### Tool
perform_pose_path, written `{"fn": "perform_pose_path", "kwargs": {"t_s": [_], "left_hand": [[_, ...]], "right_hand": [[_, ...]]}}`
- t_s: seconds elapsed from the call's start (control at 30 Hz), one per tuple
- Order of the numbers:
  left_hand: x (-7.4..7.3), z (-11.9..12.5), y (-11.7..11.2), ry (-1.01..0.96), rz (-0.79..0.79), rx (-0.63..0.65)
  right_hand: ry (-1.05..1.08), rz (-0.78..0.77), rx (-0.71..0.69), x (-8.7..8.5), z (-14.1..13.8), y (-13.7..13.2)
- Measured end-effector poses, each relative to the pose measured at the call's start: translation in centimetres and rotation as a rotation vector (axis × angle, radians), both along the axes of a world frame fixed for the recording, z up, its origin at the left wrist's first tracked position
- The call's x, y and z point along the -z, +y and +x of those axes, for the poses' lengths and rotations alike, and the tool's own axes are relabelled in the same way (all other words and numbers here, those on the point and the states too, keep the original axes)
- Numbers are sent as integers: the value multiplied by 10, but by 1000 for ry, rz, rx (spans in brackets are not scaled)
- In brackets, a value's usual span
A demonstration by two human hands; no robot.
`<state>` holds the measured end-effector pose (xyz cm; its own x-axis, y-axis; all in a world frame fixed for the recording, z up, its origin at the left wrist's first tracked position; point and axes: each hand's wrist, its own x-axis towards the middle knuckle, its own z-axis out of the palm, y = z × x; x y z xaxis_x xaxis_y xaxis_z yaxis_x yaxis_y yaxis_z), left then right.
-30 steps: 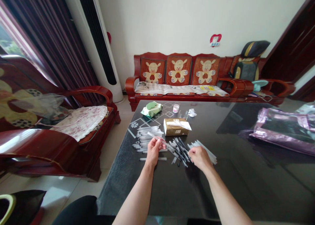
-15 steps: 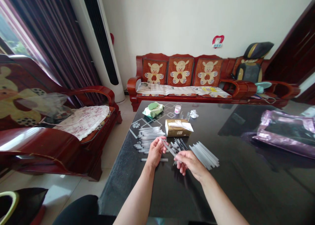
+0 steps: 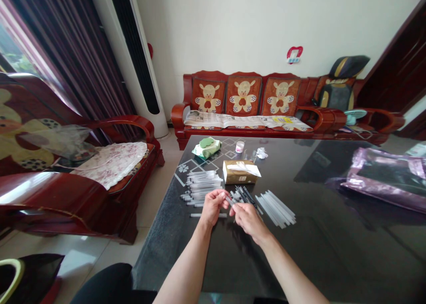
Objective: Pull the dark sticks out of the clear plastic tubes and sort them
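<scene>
Between the fingertips of both hands is a translucent pen barrel [image 3: 230,200], mostly covered by the fingers. My left hand [image 3: 213,206] pinches its far left end, while my right hand [image 3: 248,219] is closed round the nearer end. Just beyond the hands lie thin black pen refills [image 3: 245,194] and short clear-grey pieces [image 3: 235,195], partly hidden. To the right is a fanned pile of translucent barrels [image 3: 275,208]. On the left lies a stack of similar pens with dark ends [image 3: 203,184]. One single pen [image 3: 196,215] rests near my left wrist, part of it hidden behind the hand.
A brown tissue box [image 3: 240,176] stands behind the piles on the dark glossy table [image 3: 319,250]. Farther back are a green wipes pack [image 3: 207,148], a small white tub [image 3: 239,147] and crumpled tissue [image 3: 262,153]. A purple-edged plastic bag [image 3: 382,186] lies right.
My hands have come closer together along the pen barrel, so less of it shows. The right hand has moved left and slightly up, and its fingers have curled in more.
</scene>
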<state>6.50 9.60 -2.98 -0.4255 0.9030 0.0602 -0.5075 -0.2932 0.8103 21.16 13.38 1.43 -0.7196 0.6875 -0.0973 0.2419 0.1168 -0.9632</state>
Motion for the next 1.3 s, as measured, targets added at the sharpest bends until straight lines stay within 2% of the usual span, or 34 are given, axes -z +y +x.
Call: {"fn": "perform_pose_path", "kwargs": {"t_s": [0.1,0.17,0.2,0.27,0.37,0.4,0.43,0.47,0.5,0.53,0.67,0.7,0.77,0.83,0.97,1.0,1.03,1.07,1.1,1.17,1.23,1.3], "left_hand": [[0,1,2,-20,-1,-34],[-1,2,2,-31,-4,-43],[-1,2,1,-36,-3,-43],[-2,2,-1,-46,3,-17],[-3,1,-4,-58,11,76],[-4,1,-5,-59,9,102],[-4,1,-5,-58,5,114],[-4,2,-5,-55,3,109],[-4,3,-4,-51,3,89],[-3,3,-4,-47,4,60],[-3,5,0,-51,4,-44],[-3,5,1,-57,3,-58],[-3,5,0,-62,8,-69],[-3,4,-1,-57,15,-48],[-3,6,-4,-47,11,52],[-3,7,-4,-46,11,58],[-3,8,-3,-44,9,53],[-4,9,-2,-42,6,38],[-4,9,-1,-40,0,16],[-4,6,1,-50,-14,-55],[-5,-2,1,-91,-12,-179],[-6,-10,0,-128,12,-305]], "right_hand": [[-101,461,101,-3,-2,-3],[-148,578,169,-2,-3,-6],[-147,561,176,-1,-3,-7],[-91,353,120,1,-2,-9],[15,-179,-66,6,1,-9],[41,-315,-117,7,3,-8],[58,-397,-150,8,3,-7],[66,-415,-161,8,4,-6],[68,-368,-147,8,4,-5],[60,-258,-117,8,3,-5],[-92,477,108,4,-2,-7],[-143,603,156,3,-4,-8],[-193,685,215,2,-5,-11],[-142,529,165,3,-4,-11],[16,-154,-89,6,3,-6],[27,-247,-126,6,5,-4],[28,-265,-138,6,6,-3],[22,-206,-125,5,6,-2],[6,-81,-86,4,6,-2],[-73,288,28,2,5,-4],[-202,656,103,-1,5,-9],[-328,875,134,-2,6,-13]]}}
